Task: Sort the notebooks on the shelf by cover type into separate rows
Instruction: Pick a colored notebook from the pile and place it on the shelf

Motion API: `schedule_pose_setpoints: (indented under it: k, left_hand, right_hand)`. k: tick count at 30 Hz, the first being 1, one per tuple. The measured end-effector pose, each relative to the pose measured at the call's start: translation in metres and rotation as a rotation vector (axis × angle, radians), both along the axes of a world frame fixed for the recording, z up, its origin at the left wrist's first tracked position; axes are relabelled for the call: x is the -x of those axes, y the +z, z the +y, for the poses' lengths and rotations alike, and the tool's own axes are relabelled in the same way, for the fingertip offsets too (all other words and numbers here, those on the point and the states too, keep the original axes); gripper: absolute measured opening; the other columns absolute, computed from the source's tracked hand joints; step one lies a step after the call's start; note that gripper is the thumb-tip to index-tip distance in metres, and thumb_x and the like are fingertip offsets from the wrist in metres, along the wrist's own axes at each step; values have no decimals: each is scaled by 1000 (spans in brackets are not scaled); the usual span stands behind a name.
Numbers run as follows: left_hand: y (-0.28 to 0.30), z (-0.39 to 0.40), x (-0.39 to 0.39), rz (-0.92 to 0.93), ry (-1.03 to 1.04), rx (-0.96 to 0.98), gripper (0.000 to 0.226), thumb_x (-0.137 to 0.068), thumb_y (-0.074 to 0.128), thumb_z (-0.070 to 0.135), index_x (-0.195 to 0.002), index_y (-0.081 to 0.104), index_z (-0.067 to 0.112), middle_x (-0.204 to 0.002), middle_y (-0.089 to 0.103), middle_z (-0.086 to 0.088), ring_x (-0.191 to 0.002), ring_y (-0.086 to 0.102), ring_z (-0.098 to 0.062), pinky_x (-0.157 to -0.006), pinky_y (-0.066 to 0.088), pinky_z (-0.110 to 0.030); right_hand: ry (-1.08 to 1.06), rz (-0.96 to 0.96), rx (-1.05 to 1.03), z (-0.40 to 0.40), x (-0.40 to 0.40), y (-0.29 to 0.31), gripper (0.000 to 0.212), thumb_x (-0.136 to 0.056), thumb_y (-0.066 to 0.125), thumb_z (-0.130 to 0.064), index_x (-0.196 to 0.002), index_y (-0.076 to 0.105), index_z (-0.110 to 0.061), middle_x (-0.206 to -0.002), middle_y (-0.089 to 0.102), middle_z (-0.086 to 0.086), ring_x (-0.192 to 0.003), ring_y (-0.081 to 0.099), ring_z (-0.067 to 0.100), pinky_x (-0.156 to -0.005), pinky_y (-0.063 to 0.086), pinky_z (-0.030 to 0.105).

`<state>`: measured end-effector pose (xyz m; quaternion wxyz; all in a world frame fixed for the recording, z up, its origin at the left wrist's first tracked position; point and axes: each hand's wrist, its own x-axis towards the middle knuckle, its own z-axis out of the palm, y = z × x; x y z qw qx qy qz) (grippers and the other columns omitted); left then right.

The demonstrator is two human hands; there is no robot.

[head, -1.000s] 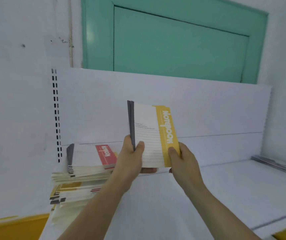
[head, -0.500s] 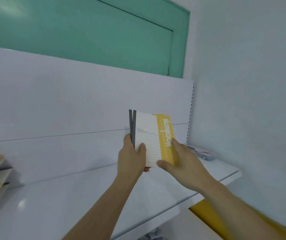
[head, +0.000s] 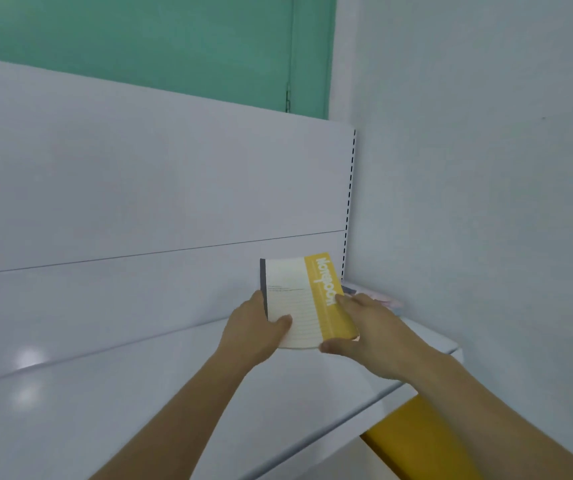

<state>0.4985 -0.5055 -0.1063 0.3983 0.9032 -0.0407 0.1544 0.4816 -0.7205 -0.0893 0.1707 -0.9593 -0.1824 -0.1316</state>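
- Since the earlier frame I saw the yellow-banded notebook (head: pixel 304 301) come lower and farther right, toward the shelf's (head: pixel 111 403) far right corner; the view had swung right too
- My left hand (head: pixel 252 332) gripped its grey spine edge, thumb on the cover; my right hand (head: pixel 369 334) clasped the yellow band
- Other notebooks (head: pixel 380 297) lay flat in the corner just behind it, partly hidden

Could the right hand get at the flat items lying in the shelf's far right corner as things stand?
Probably yes, once freed: the right hand sits just in front of the flat items with nothing between, but it grips the yellow notebook together with the left hand.
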Motion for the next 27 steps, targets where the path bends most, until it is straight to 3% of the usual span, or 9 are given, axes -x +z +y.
schedule_pose_setpoints:
  k: [4, 7, 11, 15, 18, 22, 27]
  left_hand:
    - [-4, -8, -34, 167, -140, -340, 76, -75, 71, 64, -135, 42, 27, -121, 59, 4, -107, 58, -18, -84, 51, -32]
    - [-12, -19, -51, 209, -117, -585, 79, -75, 70, 66, -134, 42, 21, -123, 55, -3, -111, 54, -21, -87, 47, -32]
    - [-34, -30, -74, 290, -72, -602, 76, -78, 66, 68, -131, 43, 19, -119, 54, -4, -109, 52, -22, -87, 47, -34]
    - [-50, -41, -95, 306, -21, -629, 64, -80, 59, 73, -113, 51, 20, -105, 53, -3, -95, 44, -20, -76, 40, -32]
    - [-59, -55, -104, 338, 4, -603, 54, -80, 57, 73, -99, 49, 23, -98, 50, 0, -92, 44, -19, -76, 40, -32]
    - [-64, -74, -113, 396, 25, -641, 45, -86, 54, 69, -91, 47, 24, -112, 53, -2, -109, 45, -24, -92, 43, -38]
    - [-60, -90, -120, 421, 102, -655, 45, -87, 56, 65, -90, 46, 21, -110, 54, -5, -108, 48, -25, -88, 43, -37]
  right_hand:
    - [16, 31, 124, -23, -54, -9, 85, -78, 61, -70, -145, 36, -24, -141, 45, -3, -128, 42, 18, -101, 42, 36]
    - [71, 53, 242, -34, -87, -16, 70, -80, 60, -70, -132, 46, -25, -126, 50, -3, -124, 44, 20, -99, 40, 36]
    - [120, 100, 308, -42, -125, -30, 82, -82, 58, -69, -145, 38, -20, -139, 44, 3, -133, 37, 23, -107, 36, 37]
    - [163, 131, 350, -55, -161, -39, 86, -84, 55, -70, -150, 32, -20, -145, 39, 4, -136, 33, 22, -108, 33, 33]
    - [215, 135, 404, -68, -183, -45, 83, -83, 51, -74, -146, 38, -22, -141, 42, 4, -134, 34, 22, -104, 34, 33]
    - [283, 121, 463, -83, -212, -56, 79, -79, 46, -80, -133, 48, -23, -125, 49, 3, -124, 41, 22, -99, 39, 37]
    - [356, 91, 522, -90, -233, -66, 75, -81, 44, -78, -130, 51, -21, -125, 52, 8, -123, 42, 26, -102, 36, 38]
